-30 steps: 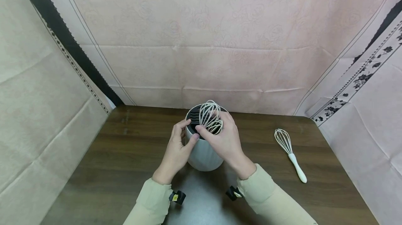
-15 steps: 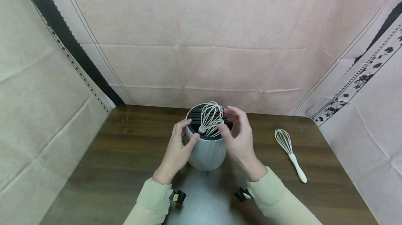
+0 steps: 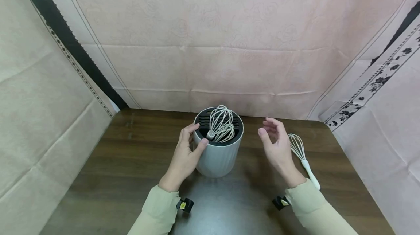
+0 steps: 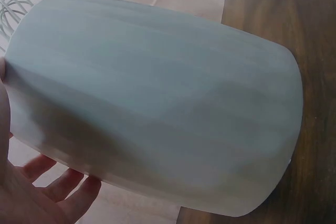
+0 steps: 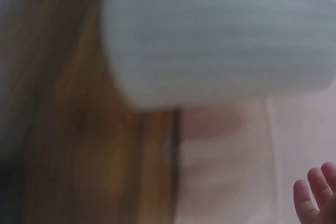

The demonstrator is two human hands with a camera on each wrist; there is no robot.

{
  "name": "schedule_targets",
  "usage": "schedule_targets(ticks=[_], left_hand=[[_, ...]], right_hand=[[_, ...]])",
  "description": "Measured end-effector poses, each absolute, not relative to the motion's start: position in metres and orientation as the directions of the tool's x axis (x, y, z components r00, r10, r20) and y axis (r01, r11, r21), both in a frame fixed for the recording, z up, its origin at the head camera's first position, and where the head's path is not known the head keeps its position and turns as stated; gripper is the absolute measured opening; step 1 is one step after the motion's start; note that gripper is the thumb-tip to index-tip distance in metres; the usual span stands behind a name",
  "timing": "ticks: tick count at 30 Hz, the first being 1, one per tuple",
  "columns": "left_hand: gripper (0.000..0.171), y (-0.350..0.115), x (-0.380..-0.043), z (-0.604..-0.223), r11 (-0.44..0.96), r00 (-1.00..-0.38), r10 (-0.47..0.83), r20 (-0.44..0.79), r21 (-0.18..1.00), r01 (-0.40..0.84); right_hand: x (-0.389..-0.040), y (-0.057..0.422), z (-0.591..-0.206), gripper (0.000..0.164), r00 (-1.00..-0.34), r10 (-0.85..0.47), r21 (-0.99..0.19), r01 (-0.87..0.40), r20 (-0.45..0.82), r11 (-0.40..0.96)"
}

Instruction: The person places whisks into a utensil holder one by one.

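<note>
A light grey-blue, ribbed utensil holder (image 3: pixel 216 160) with a black slotted insert (image 3: pixel 204 120) stands upright on the table. A whisk (image 3: pixel 224 124) is in it, its white wire loops sticking out above the insert and its handle hidden inside. My left hand (image 3: pixel 183 155) holds the holder's left side, thumb near the front rim and fingers round the far side; the left wrist view shows these fingers (image 4: pixel 79 187) against the wall. My right hand (image 3: pixel 277 147) is in the air to the right of the holder, holding nothing, its fingers loosely bent.
A second whisk (image 3: pixel 308 171) with a white handle lies on the dark wood table (image 3: pixel 131 176) at the right, partly overlapped by my right hand and forearm. Pale patterned cloth (image 3: pixel 213 63) hangs behind the table's back edge and along both sides.
My right hand has let go of the whisk in the holder and moved away to the right, near the second whisk. The left hand has stayed on the holder.
</note>
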State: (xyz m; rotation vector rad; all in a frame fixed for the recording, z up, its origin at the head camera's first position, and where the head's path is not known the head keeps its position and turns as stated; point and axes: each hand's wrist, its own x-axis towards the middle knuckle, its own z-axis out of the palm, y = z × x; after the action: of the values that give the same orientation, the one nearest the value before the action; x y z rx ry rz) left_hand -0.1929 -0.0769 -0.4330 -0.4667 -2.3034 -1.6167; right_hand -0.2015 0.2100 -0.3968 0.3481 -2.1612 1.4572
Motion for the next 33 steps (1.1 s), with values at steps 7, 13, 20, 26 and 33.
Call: schedule_targets(ticks=[7,13,20,26,33], left_hand=[[0.055,-0.075,-0.192,-0.433,0.313,-0.905,0.106,0.413,0.85,0.425],[0.054,-0.076,-0.192,-0.432,0.313,-0.902,0.099,0.42,0.848,0.429],[0.053,-0.077,-0.193,-0.433,0.321,-0.906,0.096,0.413,0.849,0.421],[0.053,-0.077,-0.193,-0.433,0.323,-0.908,0.095,0.408,0.85,0.416],[0.053,-0.077,-0.193,-0.433,0.321,-0.908,0.095,0.408,0.851,0.416]], right_hand=[[-0.219,0.277,-0.44,0.066,-0.909,0.108,-0.728,-0.246,0.403,0.64],[-0.218,0.328,-0.459,0.08,-0.94,0.142,-0.625,-0.088,0.31,0.776],[-0.21,0.36,-0.469,0.087,-0.958,0.144,-0.572,-0.025,0.249,0.82],[-0.205,0.374,-0.478,0.089,-0.961,0.177,-0.567,0.027,0.211,0.823],[-0.2,0.384,-0.49,0.084,-0.969,0.212,-0.567,0.105,0.127,0.817]])
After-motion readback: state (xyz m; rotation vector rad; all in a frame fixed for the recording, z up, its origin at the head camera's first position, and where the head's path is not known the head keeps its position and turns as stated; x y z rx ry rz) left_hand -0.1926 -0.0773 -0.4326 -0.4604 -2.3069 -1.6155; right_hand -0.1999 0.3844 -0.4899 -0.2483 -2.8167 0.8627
